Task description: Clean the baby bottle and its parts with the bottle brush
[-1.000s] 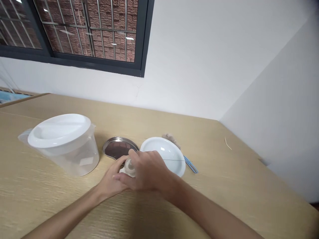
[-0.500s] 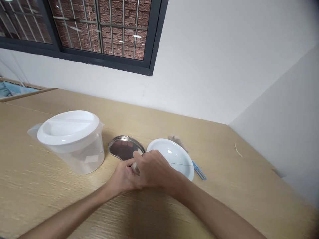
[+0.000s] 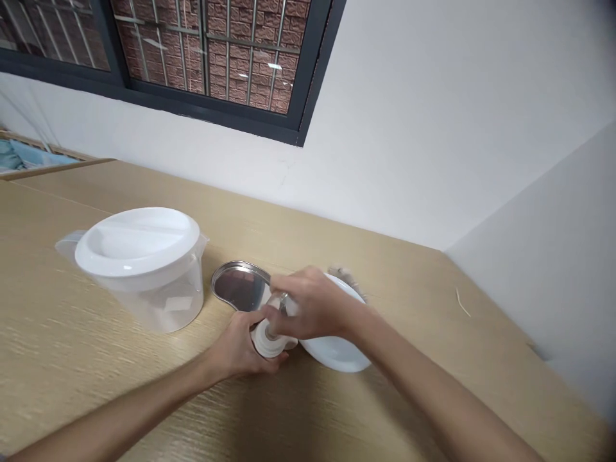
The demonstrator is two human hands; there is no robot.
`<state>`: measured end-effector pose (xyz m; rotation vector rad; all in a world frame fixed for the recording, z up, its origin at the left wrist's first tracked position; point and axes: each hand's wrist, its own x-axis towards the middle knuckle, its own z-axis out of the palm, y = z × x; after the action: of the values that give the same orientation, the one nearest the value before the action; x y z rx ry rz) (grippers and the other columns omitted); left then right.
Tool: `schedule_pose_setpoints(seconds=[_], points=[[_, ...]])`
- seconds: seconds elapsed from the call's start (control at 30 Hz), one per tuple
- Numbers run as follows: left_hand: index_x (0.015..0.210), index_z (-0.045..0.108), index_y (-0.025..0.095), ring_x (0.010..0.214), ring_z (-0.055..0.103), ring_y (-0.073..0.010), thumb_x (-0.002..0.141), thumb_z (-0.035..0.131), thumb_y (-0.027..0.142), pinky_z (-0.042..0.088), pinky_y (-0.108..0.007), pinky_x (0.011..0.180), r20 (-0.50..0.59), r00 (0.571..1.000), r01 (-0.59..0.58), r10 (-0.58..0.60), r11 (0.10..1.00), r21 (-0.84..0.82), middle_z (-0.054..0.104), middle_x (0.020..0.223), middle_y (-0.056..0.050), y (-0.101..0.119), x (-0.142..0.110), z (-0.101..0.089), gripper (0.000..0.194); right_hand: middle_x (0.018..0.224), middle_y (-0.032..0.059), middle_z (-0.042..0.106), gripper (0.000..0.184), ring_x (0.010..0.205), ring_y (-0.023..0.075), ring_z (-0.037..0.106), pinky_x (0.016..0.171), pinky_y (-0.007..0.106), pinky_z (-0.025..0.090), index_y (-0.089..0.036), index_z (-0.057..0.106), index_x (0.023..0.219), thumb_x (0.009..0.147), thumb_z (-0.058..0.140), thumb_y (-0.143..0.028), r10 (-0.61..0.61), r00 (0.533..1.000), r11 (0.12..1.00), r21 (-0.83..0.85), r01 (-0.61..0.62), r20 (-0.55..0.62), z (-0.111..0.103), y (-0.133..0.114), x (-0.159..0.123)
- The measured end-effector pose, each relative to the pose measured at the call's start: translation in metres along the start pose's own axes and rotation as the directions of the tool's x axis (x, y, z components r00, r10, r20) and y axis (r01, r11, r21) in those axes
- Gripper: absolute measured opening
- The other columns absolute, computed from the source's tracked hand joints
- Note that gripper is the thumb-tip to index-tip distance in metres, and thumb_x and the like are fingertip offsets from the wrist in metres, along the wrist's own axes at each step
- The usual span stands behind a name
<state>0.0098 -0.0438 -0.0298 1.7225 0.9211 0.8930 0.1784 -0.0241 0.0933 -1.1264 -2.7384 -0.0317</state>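
Observation:
My left hand (image 3: 243, 346) is wrapped round a small white container (image 3: 270, 343) with a round rim facing up, held above the table's near side. My right hand (image 3: 310, 305), blurred, is closed just above it, its fingers at the rim. A clear, shiny piece (image 3: 283, 303) shows between those fingers; its kind cannot be made out. Behind the hands lies a kidney-shaped metal dish (image 3: 238, 285). A white bowl (image 3: 339, 354) sits under and beyond my right hand, which partly covers it. Fuzzy grey bristles (image 3: 347, 279) stick out behind the bowl.
To the left stands a clear plastic jug (image 3: 163, 308) with a white lid (image 3: 139, 240). A thin pale strip (image 3: 462, 301) lies on the wooden table (image 3: 409, 276) at the right. White walls and a barred window (image 3: 206, 51) close off the back.
My hands have come apart slightly, the right one rising, so the container's white rim now shows. The blue loop and thin line seen near the bowl are no longer visible. The view has shifted slightly.

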Motion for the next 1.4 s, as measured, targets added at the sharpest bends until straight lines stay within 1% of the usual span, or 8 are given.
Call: schedule_pose_setpoints(seconds=[0.13,0.27,0.4,0.57,0.8,1.1,1.3,1.4], points=[[0.091,0.071,0.016,0.068,0.064,-0.0174,0.067,0.082,0.029,0.049,-0.026,0.06,0.019,1.0,0.006,-0.006,0.999,0.043,0.074,0.078,-0.002,-0.001,0.001,0.0,0.03,0.069,-0.0008,0.066,0.031,0.059,0.0138,0.056,0.055,0.026,0.034,-0.022,0.061,0.09,0.093,0.058,-0.053,0.14,0.985,0.979,0.165,-0.123,-0.101,-0.032,0.007,-0.01],[0.091,0.072,0.016,0.07,0.064,-0.0175,0.069,0.084,0.033,0.05,-0.026,0.063,0.039,0.999,0.001,-0.003,0.998,0.061,0.074,0.079,-0.001,-0.002,0.001,-0.002,0.03,0.085,0.0006,0.071,0.04,0.071,0.0173,0.064,0.059,0.027,0.046,-0.026,0.057,0.098,0.084,0.071,-0.06,0.371,0.924,0.881,0.348,-0.32,-0.09,-0.046,0.006,-0.043],[0.112,0.072,0.019,0.087,0.071,-0.0232,0.064,0.091,0.037,0.056,-0.031,0.076,0.073,0.997,0.026,-0.028,0.999,0.032,0.079,0.097,-0.003,-0.001,0.0,-0.007,0.055,0.111,0.0024,0.072,0.039,0.1,0.021,0.068,0.081,0.034,0.056,-0.03,0.049,0.11,0.086,0.074,-0.048,0.408,0.908,0.822,0.47,-0.321,-0.093,-0.04,0.006,-0.087],[0.136,0.058,0.022,0.11,0.072,-0.0289,0.062,0.094,0.037,0.059,-0.04,0.091,0.129,0.986,0.117,-0.105,0.989,-0.087,0.077,0.12,-0.008,0.002,-0.002,-0.009,0.083,0.131,0.0024,0.065,0.064,0.121,0.0245,0.063,0.098,0.042,0.053,-0.041,0.038,0.145,0.091,0.07,-0.039,0.418,0.901,0.852,0.396,-0.342,-0.12,-0.029,0.01,-0.132],[0.108,0.046,0.026,0.11,0.072,-0.0269,0.066,0.093,0.033,0.062,-0.037,0.081,0.09,0.977,0.209,-0.195,0.959,-0.192,0.073,0.123,-0.008,0.003,-0.007,-0.007,0.064,0.132,0.0013,0.062,0.047,0.118,0.0239,0.062,0.096,0.043,0.056,-0.04,0.048,0.131,0.09,0.07,-0.036,0.553,0.827,0.778,0.424,-0.465,-0.108,-0.013,0.013,-0.17],[0.117,0.063,0.026,0.106,0.07,-0.029,0.063,0.093,0.041,0.063,-0.032,0.07,-0.037,0.981,0.19,-0.188,0.981,0.04,0.071,0.123,-0.009,0.01,-0.012,-0.008,0.064,0.131,0.0049,0.058,0.049,0.125,0.0254,0.058,0.102,0.049,0.054,-0.038,0.041,0.132,0.091,0.068,-0.035,0.616,0.787,0.655,0.582,-0.482,-0.041,0.008,0.011,-0.186],[0.122,0.059,0.027,0.117,0.067,-0.0311,0.062,0.093,0.039,0.063,-0.036,0.079,-0.076,0.989,0.133,-0.127,0.988,0.083,0.071,0.127,-0.01,0.003,-0.012,-0.011,0.07,0.134,0.0069,0.056,0.049,0.124,0.0245,0.058,0.102,0.045,0.053,-0.038,0.042,0.14,0.096,0.063,-0.035,0.5,0.861,0.756,0.535,-0.378,-0.097,0.008,0.017,-0.169],[0.122,0.06,0.027,0.117,0.068,-0.0315,0.062,0.093,0.038,0.06,-0.042,0.09,-0.133,0.987,0.107,-0.09,0.987,0.124,0.072,0.125,-0.01,0.001,-0.015,-0.01,0.07,0.135,0.0079,0.058,0.044,0.123,0.0264,0.058,0.1,0.046,0.053,-0.034,0.048,0.136,0.096,0.063,-0.04,0.499,0.865,0.769,0.492,-0.408,-0.062,0.005,0.021,-0.157]])
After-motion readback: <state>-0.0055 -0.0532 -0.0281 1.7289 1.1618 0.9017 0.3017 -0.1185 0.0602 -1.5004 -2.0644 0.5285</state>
